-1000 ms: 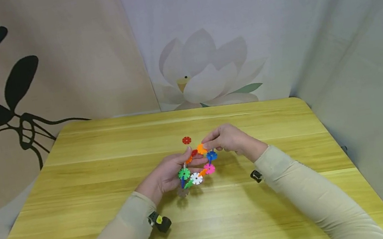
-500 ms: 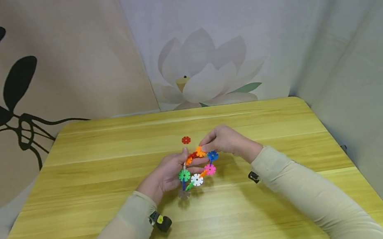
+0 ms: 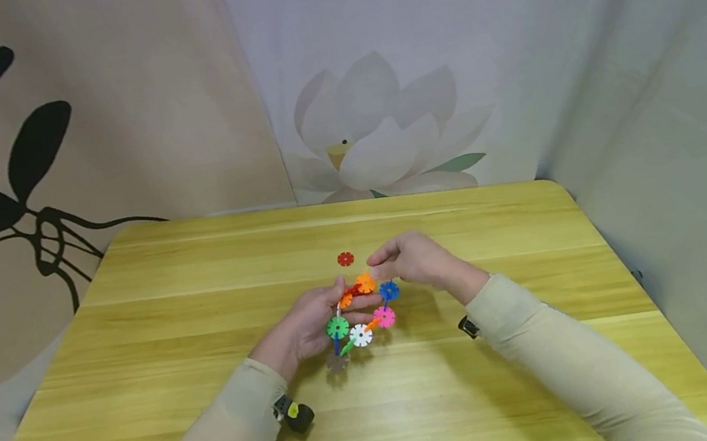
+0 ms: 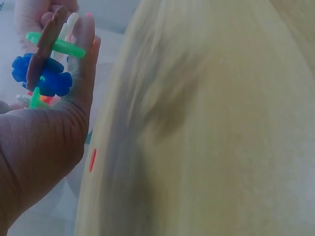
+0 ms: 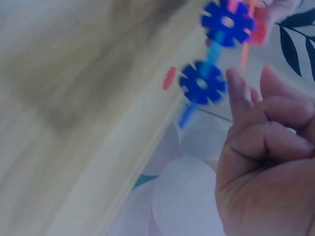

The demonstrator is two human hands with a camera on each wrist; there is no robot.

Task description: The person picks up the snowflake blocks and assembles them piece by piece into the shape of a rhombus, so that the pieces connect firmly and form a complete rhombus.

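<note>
A curved chain of interlocking flower-shaped plastic discs (image 3: 361, 336), in green, white, pink, blue, orange and other colors, hangs at my left hand (image 3: 304, 325). That hand is turned palm up, its thumb at the orange and red discs and its fingers reaching behind the chain. In the left wrist view, a brown disc (image 4: 42, 54) and a blue disc (image 4: 51, 83) stand before the palm. My right hand (image 3: 418, 260) is just right of the orange disc (image 3: 366, 282), thumb and index finger parted. The right wrist view shows a blue disc (image 5: 202, 82) beside those fingertips.
A loose red disc (image 3: 346, 259) lies on the wooden table (image 3: 493, 399) beyond the hands. Behind the table hangs a printed curtain (image 3: 369, 56), and another pale curtain (image 3: 678, 123) borders the right side.
My right fingers, which pinched the orange disc, are now off it. The orange disc has moved slightly left and down, and the chain hangs a little lower.
</note>
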